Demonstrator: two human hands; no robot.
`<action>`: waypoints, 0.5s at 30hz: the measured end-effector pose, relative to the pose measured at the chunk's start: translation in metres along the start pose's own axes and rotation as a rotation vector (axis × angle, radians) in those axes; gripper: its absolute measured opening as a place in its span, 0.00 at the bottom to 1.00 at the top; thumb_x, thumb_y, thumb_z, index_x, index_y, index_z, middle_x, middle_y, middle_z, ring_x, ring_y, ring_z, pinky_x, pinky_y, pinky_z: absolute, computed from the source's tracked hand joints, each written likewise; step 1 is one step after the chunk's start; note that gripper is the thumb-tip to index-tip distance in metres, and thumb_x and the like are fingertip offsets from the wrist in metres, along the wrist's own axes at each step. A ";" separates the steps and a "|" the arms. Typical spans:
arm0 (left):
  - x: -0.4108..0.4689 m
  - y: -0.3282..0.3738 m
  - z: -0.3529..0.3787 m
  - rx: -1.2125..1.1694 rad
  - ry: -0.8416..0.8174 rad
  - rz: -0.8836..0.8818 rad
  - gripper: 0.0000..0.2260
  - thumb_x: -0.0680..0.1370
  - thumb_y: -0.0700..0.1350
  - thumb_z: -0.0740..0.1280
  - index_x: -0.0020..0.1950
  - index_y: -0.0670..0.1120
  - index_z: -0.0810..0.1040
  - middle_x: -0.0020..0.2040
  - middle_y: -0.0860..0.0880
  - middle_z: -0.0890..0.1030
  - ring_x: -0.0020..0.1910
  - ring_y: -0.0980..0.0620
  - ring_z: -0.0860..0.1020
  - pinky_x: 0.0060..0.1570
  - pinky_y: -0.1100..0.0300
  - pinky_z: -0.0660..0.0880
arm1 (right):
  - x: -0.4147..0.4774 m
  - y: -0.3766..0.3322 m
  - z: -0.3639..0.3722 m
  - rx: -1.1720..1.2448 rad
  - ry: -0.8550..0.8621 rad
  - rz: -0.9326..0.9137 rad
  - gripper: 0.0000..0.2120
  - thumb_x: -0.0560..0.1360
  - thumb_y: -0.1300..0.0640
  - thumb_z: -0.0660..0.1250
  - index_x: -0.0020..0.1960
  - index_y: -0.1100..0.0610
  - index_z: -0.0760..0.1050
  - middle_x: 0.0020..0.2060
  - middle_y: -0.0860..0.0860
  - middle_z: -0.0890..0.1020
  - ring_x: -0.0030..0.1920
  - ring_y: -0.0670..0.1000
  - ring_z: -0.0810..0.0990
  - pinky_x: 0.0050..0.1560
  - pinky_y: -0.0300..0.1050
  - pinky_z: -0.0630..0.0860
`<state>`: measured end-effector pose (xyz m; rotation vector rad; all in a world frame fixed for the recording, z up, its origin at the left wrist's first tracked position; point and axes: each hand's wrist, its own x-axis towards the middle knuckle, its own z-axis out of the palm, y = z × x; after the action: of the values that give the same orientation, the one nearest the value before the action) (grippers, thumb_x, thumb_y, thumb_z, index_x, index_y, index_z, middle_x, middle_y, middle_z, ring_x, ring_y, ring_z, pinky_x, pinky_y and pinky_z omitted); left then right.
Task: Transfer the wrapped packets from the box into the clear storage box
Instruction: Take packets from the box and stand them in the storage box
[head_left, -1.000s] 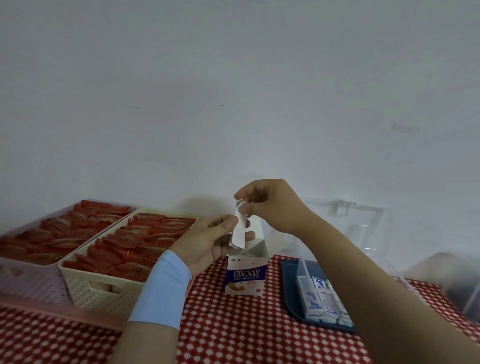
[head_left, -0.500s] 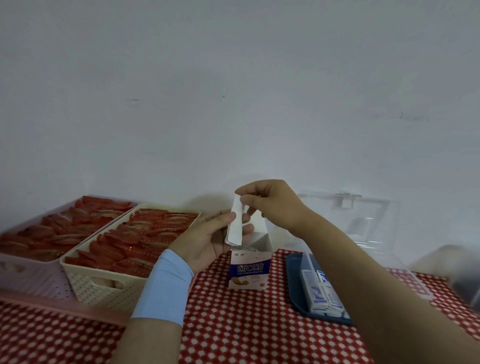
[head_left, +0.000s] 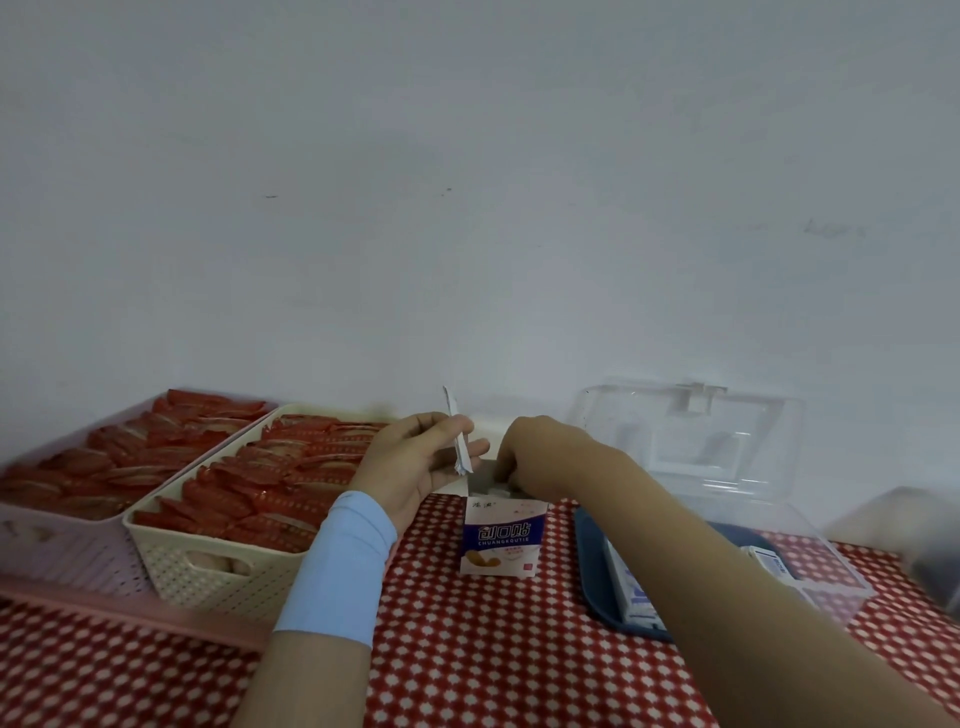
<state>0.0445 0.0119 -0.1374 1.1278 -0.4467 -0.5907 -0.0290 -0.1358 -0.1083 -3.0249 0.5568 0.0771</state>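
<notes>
Your left hand pinches one white packet between thumb and fingers, and the packet sticks up tall out of that grip. Just to the right of it, your right hand dips into the open top of the little box. Its fingers curl down inside and the tips are hidden, so I cannot tell if they have a packet or nothing. The clear storage box sits further right of both hands, partly under your right arm, with its lid up. A few packets already lie in it, so some of the job looks done. The packet in your left hand is not in there yet. I cannot see how many are left in the little box. I think you are in the middle: there is more to pull out, carry to the right and drop in. The baskets of red things, left of your grip, are not part of this.
</notes>
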 end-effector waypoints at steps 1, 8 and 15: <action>0.000 0.000 0.000 0.002 0.008 0.005 0.11 0.77 0.39 0.70 0.55 0.33 0.78 0.56 0.35 0.83 0.49 0.43 0.85 0.47 0.52 0.83 | -0.001 -0.001 0.001 -0.014 0.015 -0.007 0.11 0.77 0.56 0.67 0.57 0.51 0.84 0.50 0.50 0.84 0.48 0.52 0.82 0.50 0.47 0.82; 0.001 0.001 0.001 0.080 0.057 0.052 0.09 0.78 0.39 0.70 0.53 0.33 0.79 0.53 0.36 0.84 0.48 0.44 0.86 0.50 0.50 0.82 | -0.007 0.006 -0.004 0.145 0.116 -0.026 0.11 0.76 0.58 0.68 0.54 0.48 0.85 0.49 0.45 0.85 0.48 0.48 0.82 0.51 0.46 0.82; 0.002 0.003 0.002 0.090 0.117 0.108 0.10 0.77 0.39 0.70 0.53 0.32 0.79 0.50 0.37 0.84 0.47 0.44 0.86 0.55 0.46 0.81 | -0.014 0.023 -0.017 0.455 0.239 -0.024 0.04 0.72 0.56 0.76 0.46 0.48 0.87 0.39 0.39 0.83 0.46 0.42 0.81 0.54 0.47 0.81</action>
<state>0.0453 0.0107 -0.1343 1.2087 -0.4336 -0.4111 -0.0498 -0.1534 -0.0918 -2.6061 0.4751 -0.3661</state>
